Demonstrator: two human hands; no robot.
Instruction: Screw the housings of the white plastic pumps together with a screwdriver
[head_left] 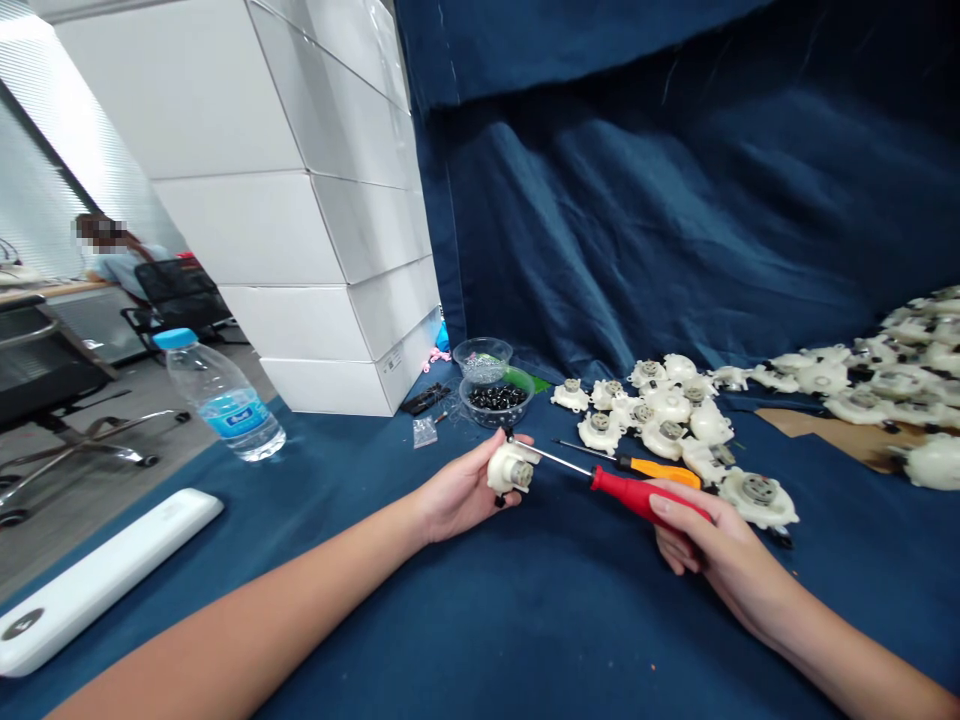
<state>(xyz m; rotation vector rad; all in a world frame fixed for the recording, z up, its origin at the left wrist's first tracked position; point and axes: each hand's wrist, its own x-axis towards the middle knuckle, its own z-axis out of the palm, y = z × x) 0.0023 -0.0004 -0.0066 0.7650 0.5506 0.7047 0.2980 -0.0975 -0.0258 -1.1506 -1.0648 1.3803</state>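
My left hand (457,490) holds a white plastic housing (512,470) with a small metal motor set in it. My right hand (697,530) grips a red-handled screwdriver (637,495), whose thin shaft reaches across to the top of that housing. Just beyond the red handle lies an orange-handled screwdriver (660,468) on the loose white plastic motor housings (660,410). One of these housings (759,497) sits close to my right hand. A clear bowl of black screws (496,400) stands ahead of my left hand.
A second clear bowl (482,358) holding small metal parts stands behind the screws. More white housings (892,385) lie heaped at the right on brown cardboard (832,435). Blue cloth (420,620) covers the table. A water bottle (225,400), white boxes (322,250) and a long white bar (97,580) stand left.
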